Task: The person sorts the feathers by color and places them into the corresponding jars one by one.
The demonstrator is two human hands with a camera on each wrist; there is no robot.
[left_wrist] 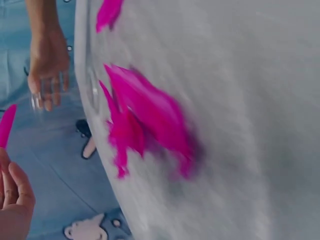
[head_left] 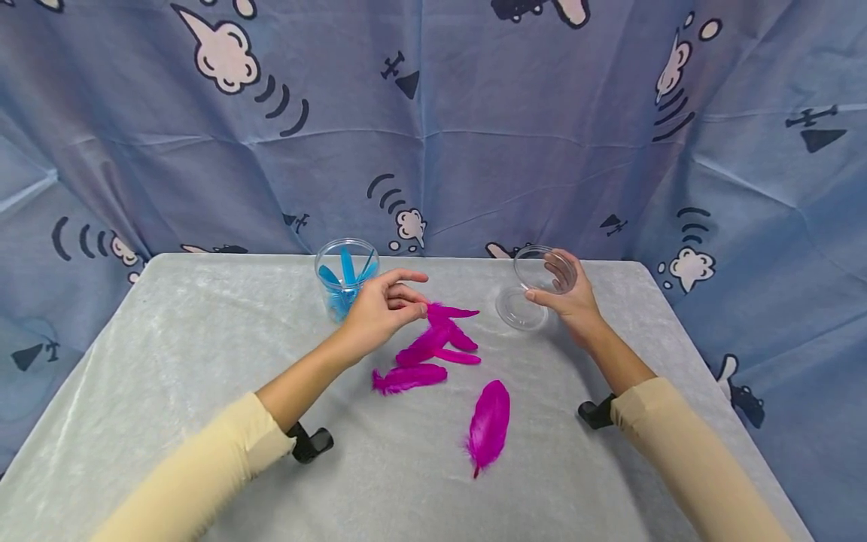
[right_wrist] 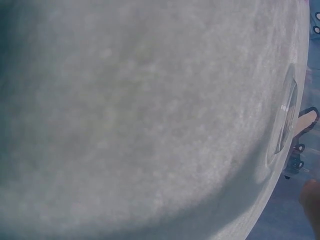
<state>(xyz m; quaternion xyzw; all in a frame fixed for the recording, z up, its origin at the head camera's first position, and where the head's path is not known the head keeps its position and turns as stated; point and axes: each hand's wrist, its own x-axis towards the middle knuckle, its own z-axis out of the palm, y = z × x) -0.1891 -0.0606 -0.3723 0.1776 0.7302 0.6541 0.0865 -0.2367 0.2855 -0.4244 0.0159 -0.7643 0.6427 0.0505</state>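
My left hand (head_left: 384,310) pinches a magenta feather (head_left: 455,311) between thumb and fingertips, its tip pointing right. In the left wrist view this feather (left_wrist: 7,126) stands up from the fingers. Several more magenta feathers (head_left: 425,346) lie overlapping just below that hand. My right hand (head_left: 574,301) grips a clear round plastic container (head_left: 533,269) by its side, thumb in front and fingers behind. Close beneath it, a clear disc that looks like a lid (head_left: 520,310) lies on the table; its low rim (right_wrist: 287,117) shows in the right wrist view.
A clear jar (head_left: 347,252) holding blue feathers stands behind my left hand. Nearer me lie single magenta feathers, one crosswise (head_left: 409,378) and one lengthwise (head_left: 489,423). A pale cloth covers the table (head_left: 203,331); a patterned blue curtain (head_left: 460,150) hangs along its back.
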